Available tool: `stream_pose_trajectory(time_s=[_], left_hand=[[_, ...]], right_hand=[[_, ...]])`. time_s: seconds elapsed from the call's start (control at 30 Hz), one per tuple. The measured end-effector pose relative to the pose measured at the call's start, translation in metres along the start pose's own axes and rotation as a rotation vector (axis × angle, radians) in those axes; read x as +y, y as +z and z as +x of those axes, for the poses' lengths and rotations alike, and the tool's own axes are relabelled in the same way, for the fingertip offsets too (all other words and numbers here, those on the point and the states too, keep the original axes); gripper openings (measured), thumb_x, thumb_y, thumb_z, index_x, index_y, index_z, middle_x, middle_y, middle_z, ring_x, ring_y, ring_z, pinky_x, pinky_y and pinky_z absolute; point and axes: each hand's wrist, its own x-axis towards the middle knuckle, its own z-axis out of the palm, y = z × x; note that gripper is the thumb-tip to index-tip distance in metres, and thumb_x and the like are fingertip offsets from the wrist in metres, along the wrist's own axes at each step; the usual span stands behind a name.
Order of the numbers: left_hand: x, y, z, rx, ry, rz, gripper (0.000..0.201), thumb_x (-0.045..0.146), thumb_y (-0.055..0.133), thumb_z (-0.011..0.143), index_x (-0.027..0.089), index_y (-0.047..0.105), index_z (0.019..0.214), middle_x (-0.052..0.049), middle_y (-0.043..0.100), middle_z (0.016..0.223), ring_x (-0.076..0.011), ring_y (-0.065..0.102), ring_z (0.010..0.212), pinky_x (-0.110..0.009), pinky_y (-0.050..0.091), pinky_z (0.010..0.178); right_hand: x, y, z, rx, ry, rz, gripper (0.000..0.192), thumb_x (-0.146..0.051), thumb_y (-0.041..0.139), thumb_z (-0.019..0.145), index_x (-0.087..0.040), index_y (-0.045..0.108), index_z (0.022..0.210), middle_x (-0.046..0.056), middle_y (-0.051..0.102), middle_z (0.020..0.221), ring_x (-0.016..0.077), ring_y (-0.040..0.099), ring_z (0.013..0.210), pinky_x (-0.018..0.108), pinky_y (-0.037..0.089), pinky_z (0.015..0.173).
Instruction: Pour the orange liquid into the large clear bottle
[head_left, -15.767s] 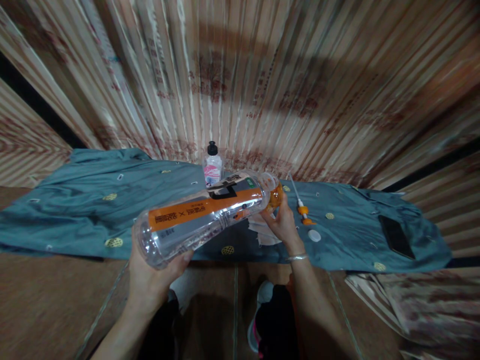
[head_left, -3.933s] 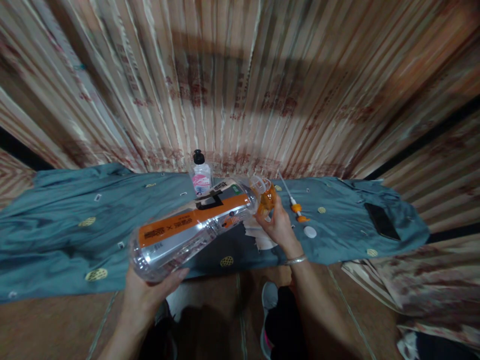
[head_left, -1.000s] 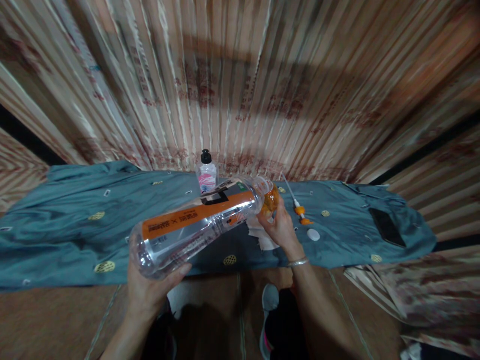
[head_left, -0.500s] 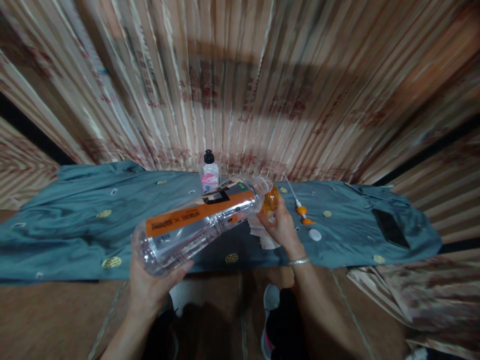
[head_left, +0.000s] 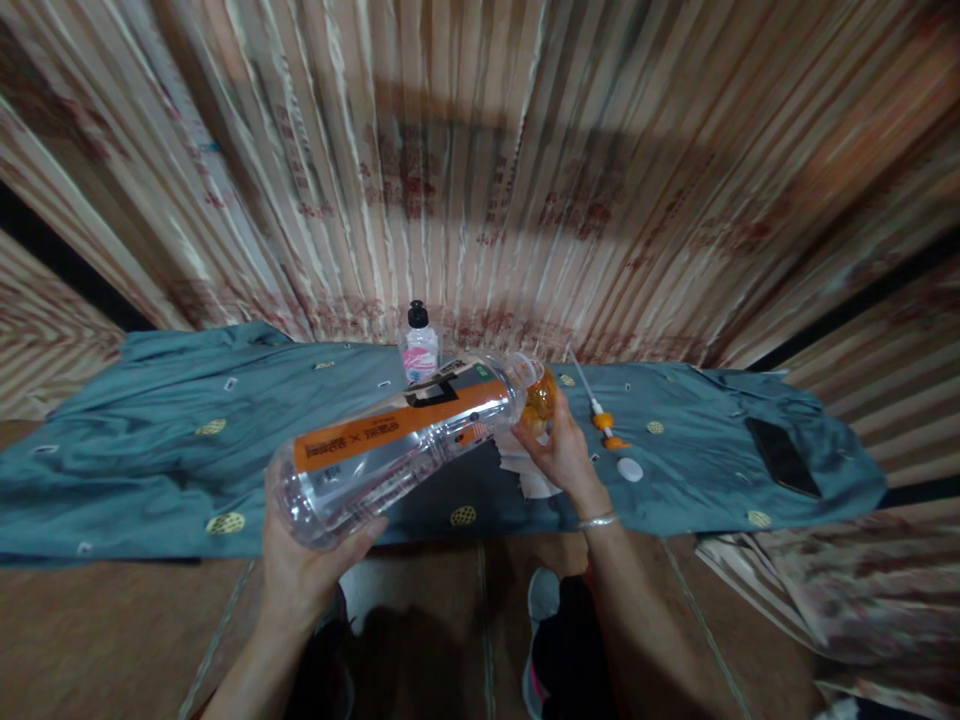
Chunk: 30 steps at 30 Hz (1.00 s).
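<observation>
My left hand (head_left: 304, 565) grips the base of a large clear plastic bottle (head_left: 397, 445) with an orange label, tilted on its side with its open mouth pointing right. My right hand (head_left: 561, 452) holds a small orange container (head_left: 540, 398) right at that mouth. Whether liquid is passing between them cannot be made out. Both are held above a teal cloth (head_left: 150, 440) spread over a low surface. White crumpled paper (head_left: 525, 475) lies on the cloth under my right hand.
A small bottle with a black cap and pink label (head_left: 419, 350) stands at the back. An orange pump head with a white tube (head_left: 602, 418), a white cap (head_left: 630, 469) and a dark phone (head_left: 781, 456) lie to the right. Striped curtains (head_left: 487, 170) hang behind.
Both hands keep the large bottle and the small orange container together at the mouth; only the camera view has shifted slightly.
</observation>
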Motion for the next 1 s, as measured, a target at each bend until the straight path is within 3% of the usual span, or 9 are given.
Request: stream_pose_trajectory(time_s=[0.1,0.2,0.33,0.53,0.83,1.0], left_hand=[[0.004,0.005,-0.003,0.037,0.027,0.005,0.117,0.049,0.115,0.044,0.027,0.067,0.148,-0.013,0.076,0.148,-0.0521,0.069,0.147,-0.073,0.051,0.131],[0.002,0.003,0.000,-0.001,0.014,0.006,0.120,0.046,0.115,0.042,0.027,0.065,0.149,-0.015,0.076,0.148,-0.0537,0.069,0.145,-0.077,0.052,0.128],[-0.004,-0.004,0.005,-0.038,-0.022,0.023,0.121,0.043,0.115,0.042,0.026,0.065,0.151,-0.016,0.074,0.154,-0.0542,0.065,0.153,-0.073,0.049,0.133],[-0.005,-0.005,0.007,-0.035,-0.030,0.014,0.122,0.040,0.115,0.038,0.027,0.065,0.149,-0.014,0.076,0.150,-0.0522,0.070,0.147,-0.068,0.061,0.123],[-0.001,-0.007,0.007,-0.036,-0.002,0.072,0.115,0.039,0.115,0.044,0.029,0.068,0.149,-0.014,0.075,0.158,-0.0535,0.065,0.154,-0.071,0.050,0.134],[-0.003,-0.008,0.008,-0.038,-0.016,0.053,0.120,0.039,0.115,0.042,0.025,0.066,0.150,-0.015,0.075,0.155,-0.0519,0.067,0.152,-0.066,0.054,0.131]], right_hand=[[0.000,-0.004,0.001,-0.028,-0.005,0.017,0.095,-0.056,0.083,0.101,-0.022,0.041,0.179,0.024,0.068,0.169,0.0421,0.073,0.152,0.065,0.062,0.127],[0.001,-0.006,0.002,-0.046,-0.015,0.037,0.088,-0.050,0.077,0.104,-0.021,0.041,0.179,0.024,0.069,0.168,0.0415,0.072,0.153,0.066,0.061,0.128],[0.001,-0.007,0.002,-0.057,-0.019,0.049,0.085,-0.048,0.073,0.107,-0.023,0.040,0.180,0.022,0.068,0.171,0.0402,0.070,0.156,0.066,0.058,0.130],[0.000,-0.006,0.001,-0.057,-0.025,0.036,0.087,-0.051,0.073,0.107,-0.022,0.038,0.181,0.024,0.062,0.176,0.0409,0.066,0.160,0.067,0.056,0.133],[-0.002,-0.006,0.001,-0.048,-0.037,0.029,0.085,-0.052,0.071,0.109,-0.021,0.039,0.181,0.024,0.064,0.174,0.0396,0.067,0.160,0.067,0.056,0.133],[-0.004,-0.005,0.002,-0.041,-0.057,0.026,0.088,-0.056,0.073,0.108,-0.018,0.038,0.180,0.026,0.062,0.175,0.0399,0.065,0.162,0.064,0.056,0.134]])
